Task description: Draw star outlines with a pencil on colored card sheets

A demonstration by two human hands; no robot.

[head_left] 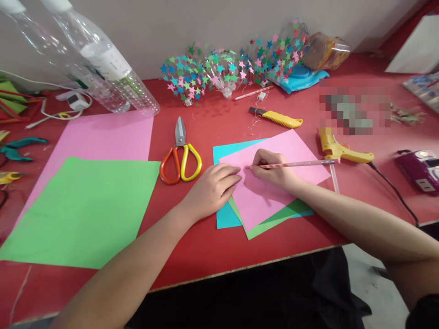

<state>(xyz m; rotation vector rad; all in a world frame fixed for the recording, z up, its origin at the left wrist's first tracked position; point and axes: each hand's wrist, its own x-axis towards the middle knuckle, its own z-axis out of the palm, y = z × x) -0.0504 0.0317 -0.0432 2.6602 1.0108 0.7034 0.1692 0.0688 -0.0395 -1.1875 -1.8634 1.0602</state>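
My right hand (pixel 274 167) is closed around a pink pencil (pixel 302 163), its tip touching a pink sheet of paper (pixel 260 210). Flat on the left part of that sheet lies my left hand (pixel 219 183), fingers stretched out toward the pencil tip. Beneath the pink sheet, a green sheet (pixel 252 233) and a blue sheet (pixel 224 219) stick out at the edges. A pair of scissors (pixel 180 153) with one red and one yellow handle lies just left of the sheets. Any marks under the pencil tip are too small to make out.
Larger green paper (pixel 85 210) and pink paper (pixel 113 135) lie at left, below two plastic bottles (pixel 113 68). A yellow utility knife (pixel 277 119), star-covered decorations (pixel 226 68) and a blue packet (pixel 302 82) sit behind. At right are a glue gun (pixel 343 148) and a purple socket box (pixel 420 171).
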